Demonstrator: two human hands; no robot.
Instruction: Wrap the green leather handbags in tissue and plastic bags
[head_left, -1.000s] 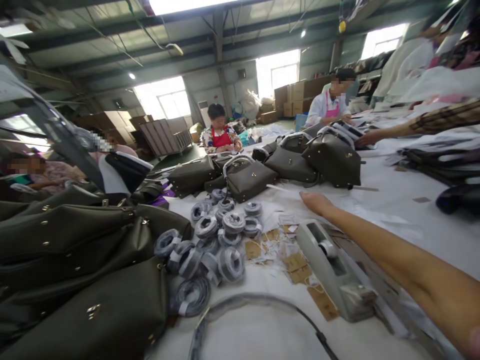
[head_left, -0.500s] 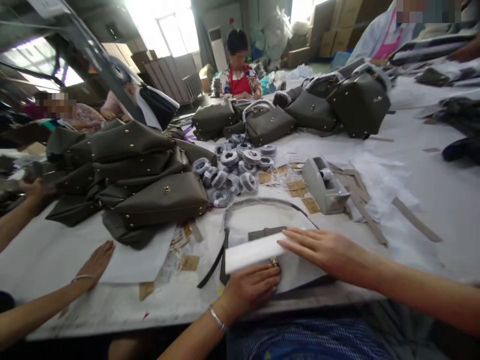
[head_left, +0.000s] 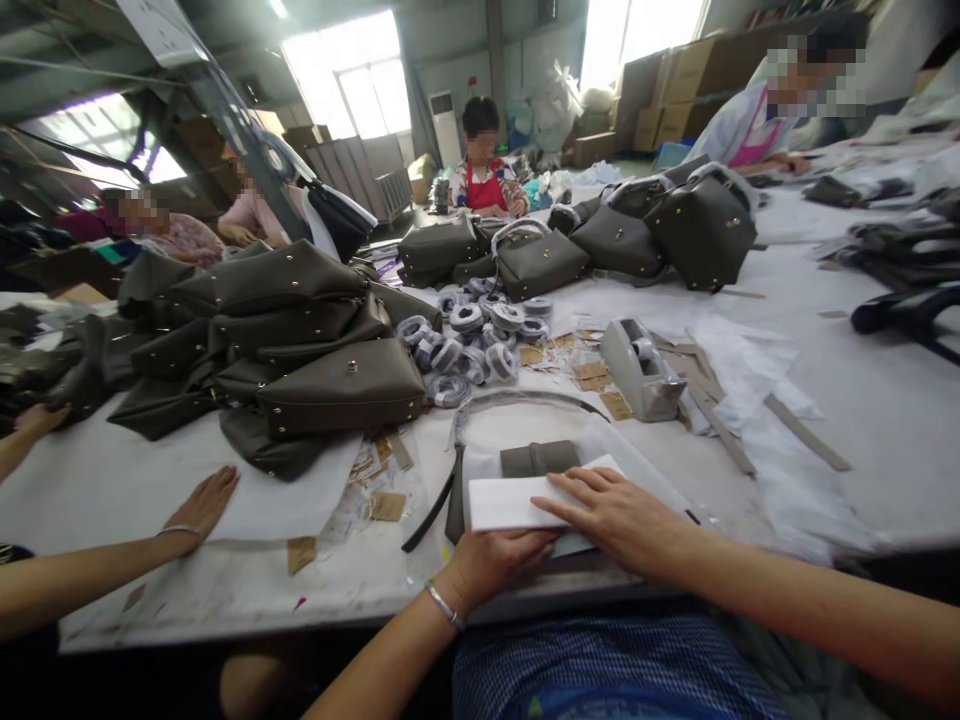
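A white paper sheet (head_left: 510, 500) lies folded over a small olive leather piece (head_left: 540, 458) at the table's near edge. My right hand (head_left: 611, 510) lies flat on the sheet, fingers stretched out and pressing it down. My left hand (head_left: 491, 563) grips the sheet's near edge, fingers curled under it, a silver bracelet on the wrist. A dark strap (head_left: 442, 495) wrapped in clear film loops round behind the sheet.
A pile of olive handbags (head_left: 300, 340) sits to the left, wrapped strap rolls (head_left: 480, 340) and a grey tape dispenser (head_left: 641, 368) lie behind. Another person's hand (head_left: 202, 505) rests flat on paper at left. More handbags (head_left: 675, 225) and seated workers are farther back.
My view dropped from the far table to the near edge. My right hand came back from its reach onto the white sheet, and the sheet now lies flatter, uncovering the olive piece.
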